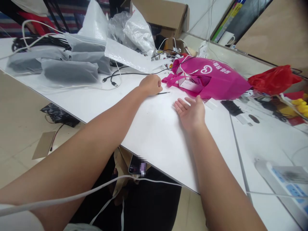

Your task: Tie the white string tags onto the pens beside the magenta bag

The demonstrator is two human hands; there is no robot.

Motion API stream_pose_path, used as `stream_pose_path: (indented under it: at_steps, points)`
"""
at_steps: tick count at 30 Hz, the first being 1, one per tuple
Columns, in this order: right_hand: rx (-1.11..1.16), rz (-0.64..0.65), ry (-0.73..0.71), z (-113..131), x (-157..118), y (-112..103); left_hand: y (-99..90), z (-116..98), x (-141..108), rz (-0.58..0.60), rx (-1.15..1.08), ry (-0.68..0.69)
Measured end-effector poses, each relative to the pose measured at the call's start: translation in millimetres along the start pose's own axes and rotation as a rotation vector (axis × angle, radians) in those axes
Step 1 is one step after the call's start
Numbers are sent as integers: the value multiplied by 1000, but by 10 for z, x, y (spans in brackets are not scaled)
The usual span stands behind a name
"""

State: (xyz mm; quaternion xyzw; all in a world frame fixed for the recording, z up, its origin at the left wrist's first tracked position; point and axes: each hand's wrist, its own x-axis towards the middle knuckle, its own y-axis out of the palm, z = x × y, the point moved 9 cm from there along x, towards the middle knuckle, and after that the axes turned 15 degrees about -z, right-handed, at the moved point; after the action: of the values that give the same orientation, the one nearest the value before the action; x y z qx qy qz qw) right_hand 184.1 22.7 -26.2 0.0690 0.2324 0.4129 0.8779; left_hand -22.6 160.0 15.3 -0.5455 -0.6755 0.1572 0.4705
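Note:
My left hand [151,85] is closed and rests low over the white table, left of the pink bag. A thin dark rod [164,93] with a pointed end sticks out from under its curled fingers. Most of the rod's length, if there is more, is hidden by the hand. To the right, my right hand [191,113] is open, palm turned up and fingers loosely spread, holding nothing. Just beyond both hands lies the pink bag [218,78] with white print, a small white box [191,85] showing at its mouth.
Grey wrapped packages [69,71] and black cables [115,84] lie at the left. Behind are plastic bags [139,30] and a cardboard box [166,14]. A red bag [275,79] and a blurred white-and-blue item [286,186] are at right. A white cable [96,190] crosses the foreground.

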Motion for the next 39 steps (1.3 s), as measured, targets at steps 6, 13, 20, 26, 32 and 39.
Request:
stream_pose_path:
  at_steps: [6, 13, 20, 26, 32, 39]
  points:
    - [-33, 28, -36, -26, 71, 3, 5, 8, -21, -60, -65, -105]
    - [-52, 13, -23, -70, 133, -8, 27, 25, -38, -41, -121, -132]
    - [-43, 5, -40, -85, 177, -19, 83, -13, -57, -25, -102, -93]
    - [-23, -38, 16, -81, 99, -22, 128, 3, -42, 17, -55, -62]
    - [-31, -76, 44, -45, 0, -21, 168, 21, -39, 53, -37, -55]
    - [-53, -48, 8, -62, 44, -17, 240, 9, -19, 91, -78, 12]
